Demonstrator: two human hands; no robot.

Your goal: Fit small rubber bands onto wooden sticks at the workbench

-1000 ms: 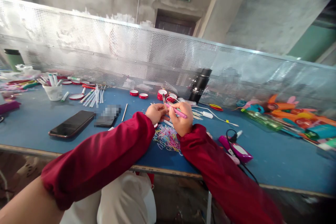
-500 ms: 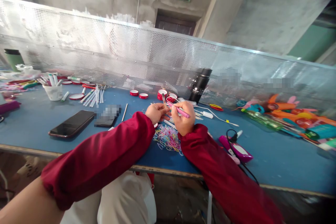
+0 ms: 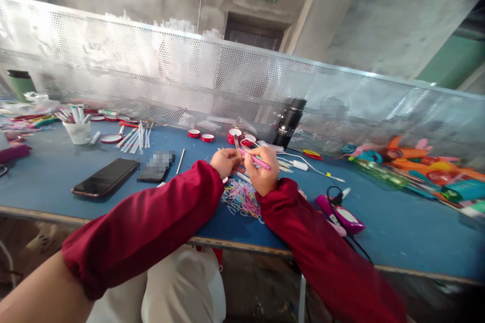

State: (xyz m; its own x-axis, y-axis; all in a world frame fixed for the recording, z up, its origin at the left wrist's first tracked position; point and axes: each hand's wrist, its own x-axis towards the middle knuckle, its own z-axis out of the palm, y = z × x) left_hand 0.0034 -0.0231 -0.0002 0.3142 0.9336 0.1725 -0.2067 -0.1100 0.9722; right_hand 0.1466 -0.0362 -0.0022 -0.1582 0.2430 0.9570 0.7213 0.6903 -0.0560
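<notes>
My left hand is closed, its fingertips pinching a thin flat stick that points up and away from me. My right hand is wrapped round a pink pen-like tool, whose far end meets or nearly meets the stick; the exact contact is too small to make out. Both hands are close together above the blue table. Just below them lies a loose heap of small coloured rubber bands. Behind the hands stand red round tins with white insides.
To the left lie a black phone, a dark flat item, white sticks and a cup of markers. A black bottle leans by the perforated metal screen. Right are a purple device and orange balloon-like pieces.
My right hand has shifted very slightly left with the pink tool. My left hand and the stick look nearly unmoved.
</notes>
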